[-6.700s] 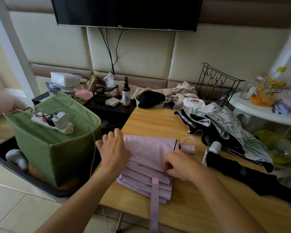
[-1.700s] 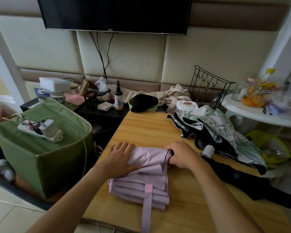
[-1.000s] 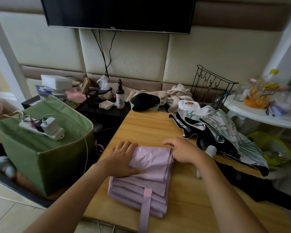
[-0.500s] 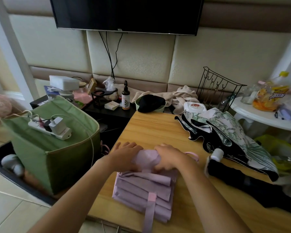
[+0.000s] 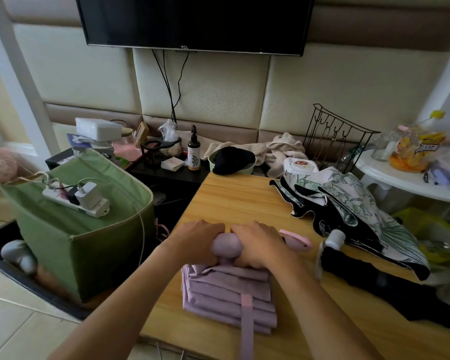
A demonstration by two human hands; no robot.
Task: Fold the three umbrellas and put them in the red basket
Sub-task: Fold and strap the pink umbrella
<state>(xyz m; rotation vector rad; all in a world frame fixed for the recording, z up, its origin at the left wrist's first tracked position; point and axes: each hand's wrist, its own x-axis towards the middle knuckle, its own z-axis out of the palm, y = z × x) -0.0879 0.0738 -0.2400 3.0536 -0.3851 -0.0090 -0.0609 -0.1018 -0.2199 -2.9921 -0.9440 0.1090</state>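
Both hands sit side by side on the wooden table [image 5: 226, 196], at 6 o'clock in the view. The left hand [image 5: 198, 240] and the right hand [image 5: 257, 242] curl their fingers around the far end of the purple umbrella [image 5: 226, 292] and squeeze it into a roll. The rolled part pokes up between the two hands. The rest of the purple umbrella lies in flat folds toward the person, and its strap [image 5: 246, 326] hangs off the near table edge. Its pink handle loop [image 5: 296, 241] peeks out just beside the right hand, at 3 o'clock from it.

At 3 o'clock from the hands lies a black umbrella [image 5: 374, 276] with a white tip. Behind it, at 2 o'clock, a leafy white and black umbrella [image 5: 356, 203] lies spread loose on the table. A green cloth box [image 5: 89, 245] stands on the floor at 9 o'clock, with a white power strip [image 5: 76, 201] on top.
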